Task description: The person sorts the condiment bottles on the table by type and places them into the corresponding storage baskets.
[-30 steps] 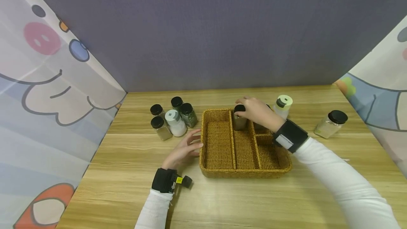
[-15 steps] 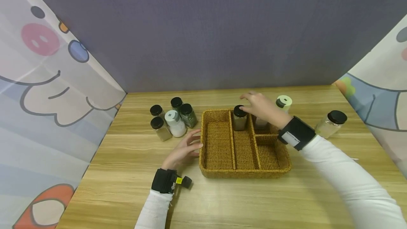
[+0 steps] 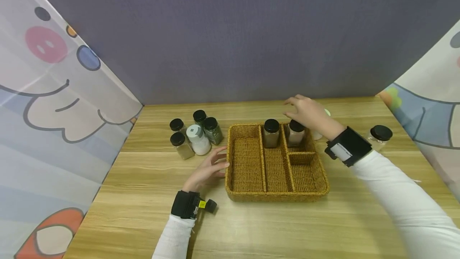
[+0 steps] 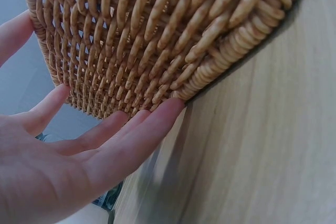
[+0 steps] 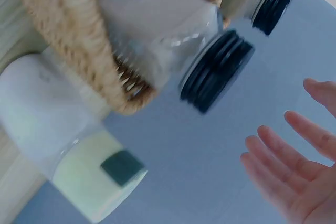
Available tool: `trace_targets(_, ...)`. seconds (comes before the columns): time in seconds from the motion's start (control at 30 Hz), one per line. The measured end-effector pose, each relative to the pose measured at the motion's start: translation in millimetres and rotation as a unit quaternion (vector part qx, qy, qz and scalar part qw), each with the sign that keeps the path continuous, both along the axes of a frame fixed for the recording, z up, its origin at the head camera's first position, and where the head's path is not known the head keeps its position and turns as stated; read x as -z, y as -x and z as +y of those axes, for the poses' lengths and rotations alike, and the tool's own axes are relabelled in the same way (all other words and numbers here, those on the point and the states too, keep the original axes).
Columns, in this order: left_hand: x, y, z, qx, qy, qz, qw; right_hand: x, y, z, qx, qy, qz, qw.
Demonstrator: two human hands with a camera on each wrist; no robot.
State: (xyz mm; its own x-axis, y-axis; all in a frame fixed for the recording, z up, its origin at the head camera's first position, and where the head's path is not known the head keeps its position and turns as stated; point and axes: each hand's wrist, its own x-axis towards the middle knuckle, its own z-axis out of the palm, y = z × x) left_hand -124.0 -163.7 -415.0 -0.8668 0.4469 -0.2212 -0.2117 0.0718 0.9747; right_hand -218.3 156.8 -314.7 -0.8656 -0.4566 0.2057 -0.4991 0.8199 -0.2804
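Note:
A woven basket [image 3: 278,197] with divided compartments lies on the table. Fingertips of my left hand [image 3: 205,171] touch its left wall, the fingers extended, as the left wrist view [image 4: 105,150] also shows. My right hand [image 3: 310,114] hovers over the basket's far right corner, its fingers spread and holding nothing. One black-lidded jar [image 3: 271,134] stands upright at the far end of the middle compartment. Another black-lidded jar [image 3: 295,134] stands in the far right compartment, close below the right hand. Behind the right wrist, a bottle with a pale green cap [image 5: 79,145] is mostly hidden in the head view.
Left of the basket stand several black-lidded jars [image 3: 182,146] and a white-capped shaker [image 3: 199,139]. A black-lidded jar [image 3: 381,133] at the right is partly covered by the sleeve. A grey panel [image 3: 251,39] rises behind the table [image 3: 251,231].
My right hand has let go of the jar in the middle compartment and moved up and to the right. The jar in the far right compartment is now more visible. My left hand stays put.

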Motion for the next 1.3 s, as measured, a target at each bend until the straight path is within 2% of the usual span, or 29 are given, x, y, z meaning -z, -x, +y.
trace_targets(0.3,-0.8,0.0,-0.3,0.0,-0.007,-0.003,1.0,-5.5,2.5,25,0.041,0.002,-0.011,0.9991)
trace_targets(0.6,-1.8,-0.2,-0.7,0.001,-0.005,0.0,1.0,0.2,7.9,51,0.072,-0.005,-0.044,0.9965)
trace_targets(1.03,-0.4,-0.7,-0.4,0.003,-0.002,0.005,1.0,14.8,7.6,69,0.085,-0.013,-0.068,0.994)
trace_targets(1.3,-1.4,-1.5,0.1,0.003,-0.003,0.003,1.0,23.7,6.9,72,0.073,0.016,-0.068,0.9948)
